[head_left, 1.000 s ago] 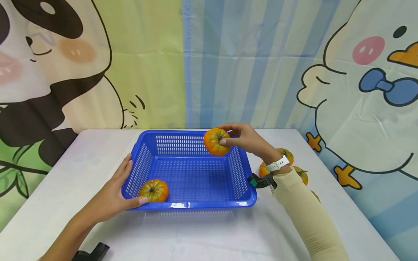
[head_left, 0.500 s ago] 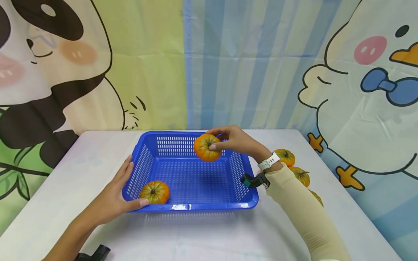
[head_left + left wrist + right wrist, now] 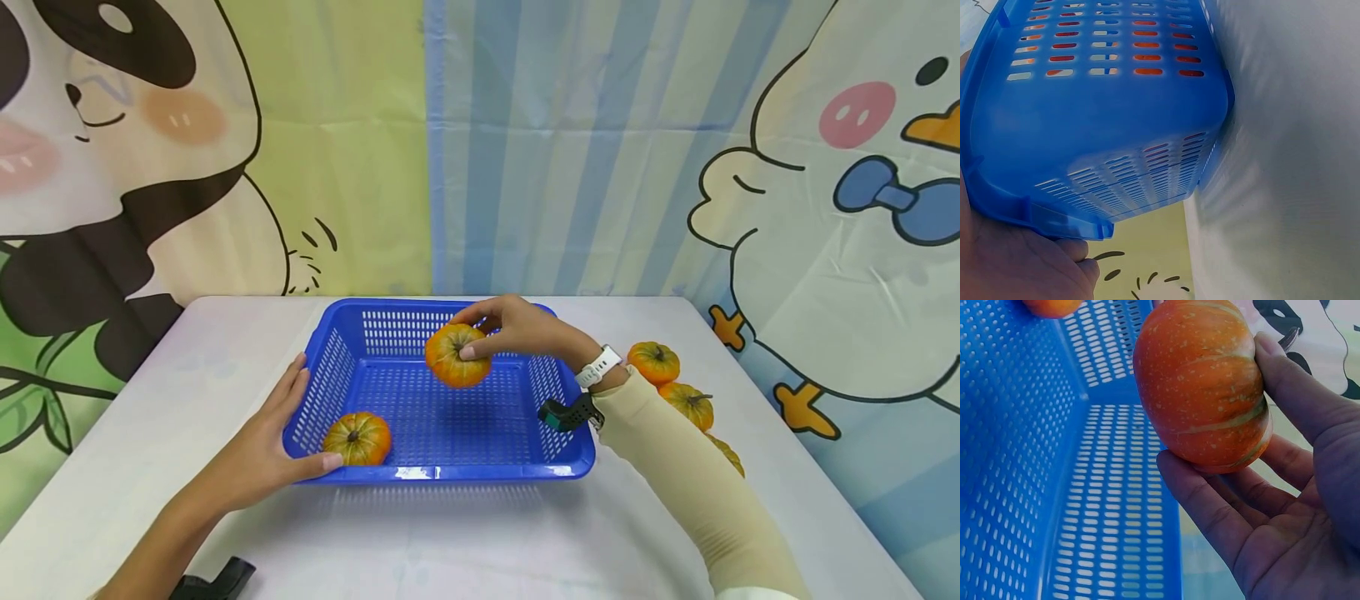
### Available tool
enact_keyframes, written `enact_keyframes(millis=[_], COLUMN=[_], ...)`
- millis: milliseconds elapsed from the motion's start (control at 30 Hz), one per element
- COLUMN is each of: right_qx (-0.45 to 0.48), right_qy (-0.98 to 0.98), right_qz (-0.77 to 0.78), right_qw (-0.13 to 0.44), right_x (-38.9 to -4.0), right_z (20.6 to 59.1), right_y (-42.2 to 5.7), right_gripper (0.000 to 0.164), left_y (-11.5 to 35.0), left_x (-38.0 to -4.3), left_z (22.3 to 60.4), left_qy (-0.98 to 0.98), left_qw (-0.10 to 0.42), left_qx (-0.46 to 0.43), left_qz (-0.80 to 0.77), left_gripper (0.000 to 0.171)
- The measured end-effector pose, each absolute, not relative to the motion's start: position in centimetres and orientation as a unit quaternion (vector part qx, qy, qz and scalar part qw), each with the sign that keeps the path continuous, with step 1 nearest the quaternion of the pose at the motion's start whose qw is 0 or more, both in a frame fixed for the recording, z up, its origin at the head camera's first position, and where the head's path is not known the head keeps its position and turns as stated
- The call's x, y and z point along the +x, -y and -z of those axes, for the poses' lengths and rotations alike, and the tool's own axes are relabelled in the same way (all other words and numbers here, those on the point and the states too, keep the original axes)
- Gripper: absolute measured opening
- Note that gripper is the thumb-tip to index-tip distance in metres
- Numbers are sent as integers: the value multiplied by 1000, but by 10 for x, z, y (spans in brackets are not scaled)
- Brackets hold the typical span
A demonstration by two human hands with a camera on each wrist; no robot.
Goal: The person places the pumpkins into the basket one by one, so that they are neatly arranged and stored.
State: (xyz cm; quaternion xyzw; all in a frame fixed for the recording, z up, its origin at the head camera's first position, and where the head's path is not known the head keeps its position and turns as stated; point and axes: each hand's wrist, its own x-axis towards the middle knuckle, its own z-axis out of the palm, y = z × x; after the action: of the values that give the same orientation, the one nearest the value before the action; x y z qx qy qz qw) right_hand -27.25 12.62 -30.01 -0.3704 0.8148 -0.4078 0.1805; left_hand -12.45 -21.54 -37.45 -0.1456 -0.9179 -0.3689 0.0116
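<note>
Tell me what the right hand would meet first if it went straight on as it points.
Probably the blue basket's left wall; the pumpkin in the right hand leads, so it would touch first. Depth is unclear, and both might pass over that wall.

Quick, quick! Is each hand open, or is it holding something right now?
Left hand: holding the blue plastic basket at its near-left corner.
Right hand: holding a small pumpkin above the basket.

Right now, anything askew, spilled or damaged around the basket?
Nothing stands out. The blue basket stands upright, one pumpkin inside at its near-left corner. The right hand holds another pumpkin, with no visible damage. More pumpkins sit to the right on the white table; no spill shows.
</note>
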Motion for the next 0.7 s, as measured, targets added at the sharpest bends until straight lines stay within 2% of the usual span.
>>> enact_keyframes(millis=[700], right_qx=[-405], right_qy=[-816], right_qz=[328], right_qw=[250], right_x=[-269], right_z=[324], right_y=[-88], right_gripper=[43], left_y=[215], left_x=[-124], left_z=[375], left_qy=[915], left_qw=[12], left_qx=[-148], left_qz=[376], left_gripper=[114])
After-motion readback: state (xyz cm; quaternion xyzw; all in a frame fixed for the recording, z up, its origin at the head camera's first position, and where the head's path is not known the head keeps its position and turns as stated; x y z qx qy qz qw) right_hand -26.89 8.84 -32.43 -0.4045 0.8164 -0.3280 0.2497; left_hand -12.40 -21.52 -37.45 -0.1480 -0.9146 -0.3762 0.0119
